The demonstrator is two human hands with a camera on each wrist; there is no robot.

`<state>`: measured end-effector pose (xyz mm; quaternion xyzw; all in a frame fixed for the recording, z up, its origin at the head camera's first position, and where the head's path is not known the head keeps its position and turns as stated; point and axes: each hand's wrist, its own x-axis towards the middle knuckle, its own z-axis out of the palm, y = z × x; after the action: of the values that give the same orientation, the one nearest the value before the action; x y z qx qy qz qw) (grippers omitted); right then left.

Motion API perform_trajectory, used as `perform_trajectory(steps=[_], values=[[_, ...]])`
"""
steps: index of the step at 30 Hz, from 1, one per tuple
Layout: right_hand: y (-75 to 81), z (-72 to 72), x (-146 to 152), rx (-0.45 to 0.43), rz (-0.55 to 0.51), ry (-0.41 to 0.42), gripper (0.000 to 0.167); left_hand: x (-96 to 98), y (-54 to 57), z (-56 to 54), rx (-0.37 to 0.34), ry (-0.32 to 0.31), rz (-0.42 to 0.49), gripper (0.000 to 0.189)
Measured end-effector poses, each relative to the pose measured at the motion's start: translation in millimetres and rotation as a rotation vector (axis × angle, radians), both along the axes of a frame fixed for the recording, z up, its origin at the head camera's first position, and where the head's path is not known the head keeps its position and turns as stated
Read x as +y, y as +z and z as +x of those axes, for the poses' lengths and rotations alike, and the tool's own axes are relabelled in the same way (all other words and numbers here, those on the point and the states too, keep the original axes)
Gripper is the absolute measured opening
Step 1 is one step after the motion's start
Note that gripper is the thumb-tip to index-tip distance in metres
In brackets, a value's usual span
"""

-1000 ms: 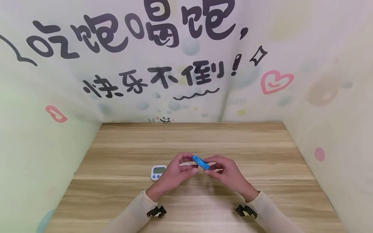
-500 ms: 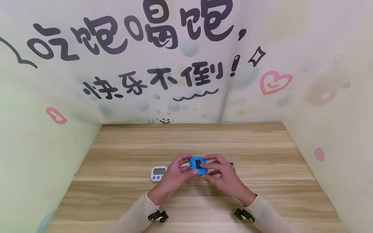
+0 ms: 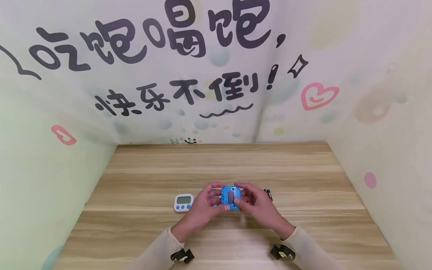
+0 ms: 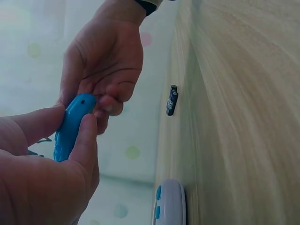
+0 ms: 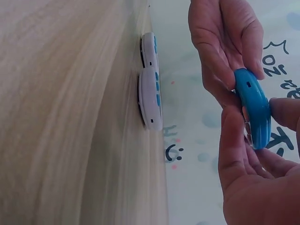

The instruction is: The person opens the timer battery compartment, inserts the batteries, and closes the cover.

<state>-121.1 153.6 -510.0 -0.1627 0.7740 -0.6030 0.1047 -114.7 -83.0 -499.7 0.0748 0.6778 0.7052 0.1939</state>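
Both hands pinch a blue timer [image 3: 231, 197] above the table [image 3: 303, 176]: left hand [image 3: 201, 207] and right hand [image 3: 259, 207] fingers curl round its edges. A white timer [image 3: 183, 202] lies just left of it, and batteries [image 3: 268, 194] lie just right.

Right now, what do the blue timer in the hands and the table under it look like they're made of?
Blue timer: likely hard moulded plastic, with a smooth rounded edge and slight sheen. Table: light wood or a wood-look laminate, with straight printed-looking grain and a matte surface; which one cannot be told.
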Motion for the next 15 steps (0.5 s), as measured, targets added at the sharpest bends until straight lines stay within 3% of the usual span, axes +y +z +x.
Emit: perform_trajectory(steps=[5,15], values=[[-0.8,1.7,-0.2,-0.097,-0.048,0.015,0.053,-0.4,-2.1,2.6,0.025,-0.031,-0.017,0.064],[0.1,4.5,1.0,-0.144,-0.082,0.039,0.052,0.6,-7.3,4.9,0.005,-0.064,0.019,0.065]])
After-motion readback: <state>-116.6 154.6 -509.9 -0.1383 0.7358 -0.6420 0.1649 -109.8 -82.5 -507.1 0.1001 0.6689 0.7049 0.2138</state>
